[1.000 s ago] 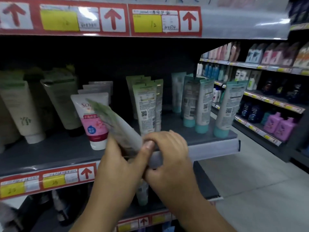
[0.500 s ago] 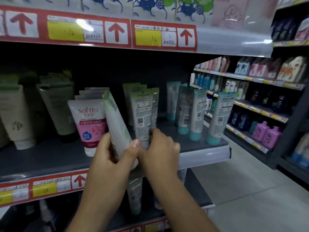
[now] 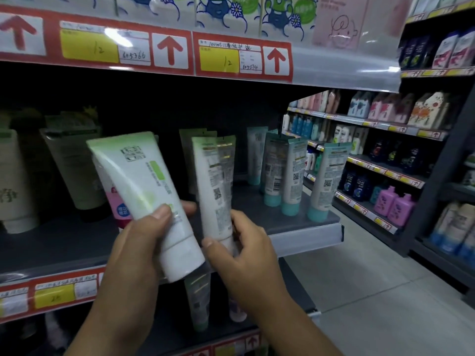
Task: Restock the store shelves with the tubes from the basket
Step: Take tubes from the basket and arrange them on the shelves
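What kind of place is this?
Most likely a shop's skincare aisle: rows of tubes on a shelf, price labels with red arrows, and bottles along the next aisle.

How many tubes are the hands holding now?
2. A green-white tube is tilted in the left hand; an upright tube is in the right hand. Another may be hidden behind it.

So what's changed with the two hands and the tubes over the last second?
The left hand has turned its green-and-white tube from edge-on and leaning left to nearly upright, front label facing the camera, and lifted it. The right hand, which was up against the left hand, now pinches a second tube with its printed back showing. The teal-capped tubes on the shelf stayed put.
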Available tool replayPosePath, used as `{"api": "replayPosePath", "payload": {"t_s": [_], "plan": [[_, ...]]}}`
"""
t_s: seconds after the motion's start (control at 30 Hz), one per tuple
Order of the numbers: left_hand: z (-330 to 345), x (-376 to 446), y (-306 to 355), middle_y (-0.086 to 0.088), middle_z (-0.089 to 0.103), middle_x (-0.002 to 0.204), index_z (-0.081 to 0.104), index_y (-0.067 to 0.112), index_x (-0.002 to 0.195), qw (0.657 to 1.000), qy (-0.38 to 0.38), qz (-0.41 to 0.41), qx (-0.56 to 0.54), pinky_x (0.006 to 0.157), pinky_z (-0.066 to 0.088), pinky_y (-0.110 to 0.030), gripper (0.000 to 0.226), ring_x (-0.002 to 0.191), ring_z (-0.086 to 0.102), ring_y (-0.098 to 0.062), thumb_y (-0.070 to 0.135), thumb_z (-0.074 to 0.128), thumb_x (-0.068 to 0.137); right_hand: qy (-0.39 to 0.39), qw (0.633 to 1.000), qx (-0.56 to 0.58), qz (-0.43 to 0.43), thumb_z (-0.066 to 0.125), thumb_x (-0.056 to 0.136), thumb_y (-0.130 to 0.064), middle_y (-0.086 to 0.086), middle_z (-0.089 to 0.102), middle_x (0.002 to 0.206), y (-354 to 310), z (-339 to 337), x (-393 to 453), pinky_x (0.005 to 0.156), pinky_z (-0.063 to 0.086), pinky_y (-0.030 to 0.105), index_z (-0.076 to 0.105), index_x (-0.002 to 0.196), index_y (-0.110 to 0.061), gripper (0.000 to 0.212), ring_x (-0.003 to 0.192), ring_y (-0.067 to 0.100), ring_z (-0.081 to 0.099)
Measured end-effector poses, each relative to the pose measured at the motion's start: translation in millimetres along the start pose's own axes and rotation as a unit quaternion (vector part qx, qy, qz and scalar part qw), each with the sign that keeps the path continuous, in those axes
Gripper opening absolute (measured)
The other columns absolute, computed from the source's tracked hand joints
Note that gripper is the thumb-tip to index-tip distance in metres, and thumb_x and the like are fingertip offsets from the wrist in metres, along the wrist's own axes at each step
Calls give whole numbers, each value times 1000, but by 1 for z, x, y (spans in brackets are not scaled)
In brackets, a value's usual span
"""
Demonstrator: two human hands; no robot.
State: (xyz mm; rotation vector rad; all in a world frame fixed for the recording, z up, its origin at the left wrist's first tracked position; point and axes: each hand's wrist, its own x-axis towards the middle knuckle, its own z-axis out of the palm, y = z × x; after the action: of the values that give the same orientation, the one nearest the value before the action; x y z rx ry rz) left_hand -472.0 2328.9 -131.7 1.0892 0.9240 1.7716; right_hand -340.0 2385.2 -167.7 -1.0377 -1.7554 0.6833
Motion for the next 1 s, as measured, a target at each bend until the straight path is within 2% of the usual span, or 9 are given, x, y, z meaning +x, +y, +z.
{"api": "replayPosePath", "payload": {"t_s": [0.1,0.2,0.33,0.43,0.53,0.6,0.7,0.9,1.0], "plan": [[4,-9,11,-10,76,86,79,18,75,996,-68,-21,-56,57,58,-27,28,77,75,-22,41,64,69,-27,1000,-1,-10,59,77,-61,-9,65,97,-9,1,-6,82,52,43,56,111,-38,41,100,16,58],[6,-12,18,-12,75,95,78,16,90,992,-114,-30,-47,64,59,-30,54,86,74,-26,51,82,50,-32,997,-57,-41,64,69,-67,-16,55,92,-16,-1,-11,80,51,41,53,115,-42,54,95,13,55],[3,-9,19,-13,75,105,77,15,86,996,-42,-39,-74,63,61,-35,46,95,73,-25,49,64,58,-94,992,-62,-64,59,73,-66,-22,56,101,-26,-11,-10,90,46,31,60,110,-41,45,102,3,52],[0,-7,20,-16,74,108,76,17,81,996,-5,-32,-83,73,55,-39,42,99,72,-27,51,61,61,-1,998,41,-41,55,80,-59,-17,63,98,-15,-18,6,86,46,19,70,95,-34,33,100,0,58],[0,-7,20,-18,73,107,75,17,74,996,11,-33,-80,77,50,-42,36,93,73,-27,46,55,72,103,994,-4,42,62,87,-51,-11,63,112,4,-18,37,93,49,30,65,113,-29,34,105,5,59],[0,-6,20,-18,74,106,75,17,72,996,9,-30,-79,78,50,-42,36,94,72,-28,48,58,69,86,987,-101,91,62,84,-57,-3,61,123,9,-12,60,95,49,39,56,127,-23,55,115,17,57],[-3,-5,20,-17,73,109,76,17,75,997,11,-24,-67,79,51,-42,44,101,71,-29,54,59,60,22,973,-180,145,62,74,-68,1,66,120,11,3,91,92,50,44,55,122,-21,68,110,27,61],[-5,-5,22,-17,73,108,76,19,72,996,8,-25,-80,87,52,-40,39,110,66,-32,47,49,77,47,986,-105,119,70,72,-53,-5,72,104,-2,1,84,85,54,37,64,110,-25,47,96,19,67],[-3,-15,30,-14,75,106,76,18,74,996,-25,-13,-90,77,60,-34,41,105,69,-27,44,45,80,57,994,-74,55,71,79,-51,-11,70,96,-34,-12,38,73,54,31,62,103,-31,32,86,7,64]]}}
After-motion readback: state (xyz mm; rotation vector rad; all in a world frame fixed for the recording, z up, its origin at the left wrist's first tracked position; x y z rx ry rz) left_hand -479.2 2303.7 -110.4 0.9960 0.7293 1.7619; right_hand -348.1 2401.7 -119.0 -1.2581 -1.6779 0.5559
